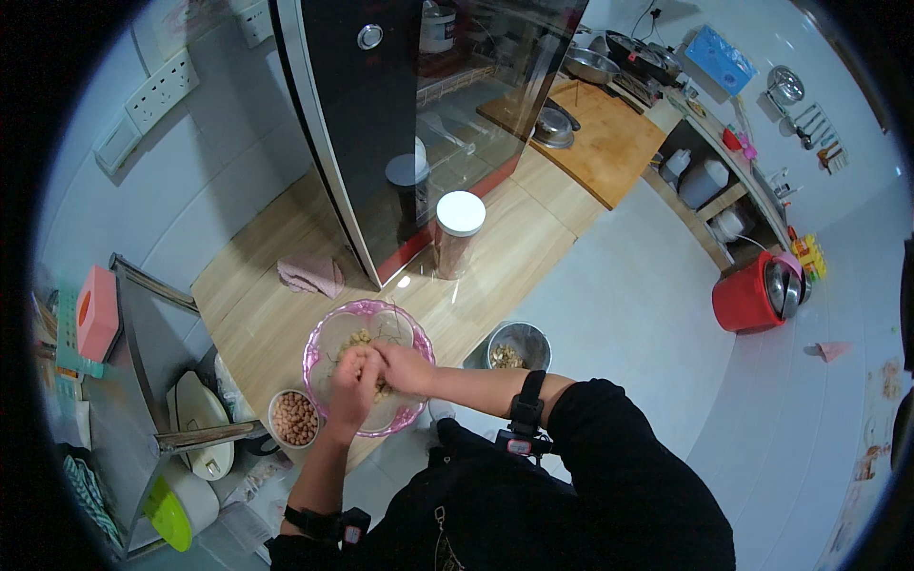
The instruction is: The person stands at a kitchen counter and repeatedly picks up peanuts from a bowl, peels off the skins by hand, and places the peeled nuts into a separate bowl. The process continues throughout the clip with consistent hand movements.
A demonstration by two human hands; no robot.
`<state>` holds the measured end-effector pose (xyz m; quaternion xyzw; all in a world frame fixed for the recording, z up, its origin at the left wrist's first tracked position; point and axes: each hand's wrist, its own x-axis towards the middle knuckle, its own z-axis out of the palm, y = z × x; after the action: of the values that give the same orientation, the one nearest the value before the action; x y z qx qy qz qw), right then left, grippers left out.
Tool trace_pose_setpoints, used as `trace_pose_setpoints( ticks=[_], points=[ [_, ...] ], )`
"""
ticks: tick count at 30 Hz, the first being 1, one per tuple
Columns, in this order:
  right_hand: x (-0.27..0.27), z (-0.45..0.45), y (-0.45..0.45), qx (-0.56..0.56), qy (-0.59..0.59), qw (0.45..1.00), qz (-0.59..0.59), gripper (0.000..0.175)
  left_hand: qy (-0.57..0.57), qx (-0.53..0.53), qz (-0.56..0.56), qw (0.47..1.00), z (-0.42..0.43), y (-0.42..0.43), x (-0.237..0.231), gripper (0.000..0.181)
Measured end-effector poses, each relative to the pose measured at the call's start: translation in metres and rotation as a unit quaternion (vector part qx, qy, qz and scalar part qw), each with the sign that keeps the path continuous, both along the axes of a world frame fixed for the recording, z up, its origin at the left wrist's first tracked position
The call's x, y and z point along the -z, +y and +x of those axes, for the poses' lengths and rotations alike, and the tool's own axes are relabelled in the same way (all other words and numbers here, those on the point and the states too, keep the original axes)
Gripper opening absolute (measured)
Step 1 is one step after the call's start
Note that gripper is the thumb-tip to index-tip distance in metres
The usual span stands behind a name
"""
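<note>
My left hand point(355, 385) and my right hand point(404, 366) meet over a clear plastic basin point(421, 343) with a scalloped pink rim. Their fingers are curled together, and whatever lies between them is hidden. Pale unshelled peanuts point(355, 340) and a few thin stalks lie in the basin, partly covered by my hands. Just left of the basin, near the counter's edge, stands a white bowl point(272, 417) filled with shelled pinkish peanuts point(295, 419). Below the counter a metal bin point(529, 336) holds broken shells point(506, 356).
A jar with a white lid point(460, 214) and a pink cloth point(311, 276) are on the wooden counter point(243, 300) beside a glass-doored cabinet point(357, 143). A metal rack point(121, 400) stands at left. Farther off are a cutting board point(600, 143) and a red bucket point(742, 296).
</note>
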<state>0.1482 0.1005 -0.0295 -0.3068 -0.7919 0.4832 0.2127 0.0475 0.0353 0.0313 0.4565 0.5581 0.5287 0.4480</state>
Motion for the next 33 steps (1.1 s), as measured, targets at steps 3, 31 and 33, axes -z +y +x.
trace_pose_setpoints(
  ticks=[3, 31, 33],
  points=[
    [0.006, -0.011, 0.005, 0.052, 0.066, 0.945, -0.315, 0.021, -0.103, -0.078, -0.051, 0.990, -0.004, 0.001, -0.001, 0.014],
    [-0.001, -0.008, -0.025, -0.056, -0.068, 0.996, -0.031, 0.019, -0.142, -0.283, -0.082, 0.945, -0.119, -0.097, 0.070, 0.006],
    [-0.002, -0.010, -0.029, -0.087, -0.071, 0.994, 0.006, 0.019, -0.034, -0.241, -0.067, 0.968, -0.118, -0.092, 0.069, 0.008]
  ],
)
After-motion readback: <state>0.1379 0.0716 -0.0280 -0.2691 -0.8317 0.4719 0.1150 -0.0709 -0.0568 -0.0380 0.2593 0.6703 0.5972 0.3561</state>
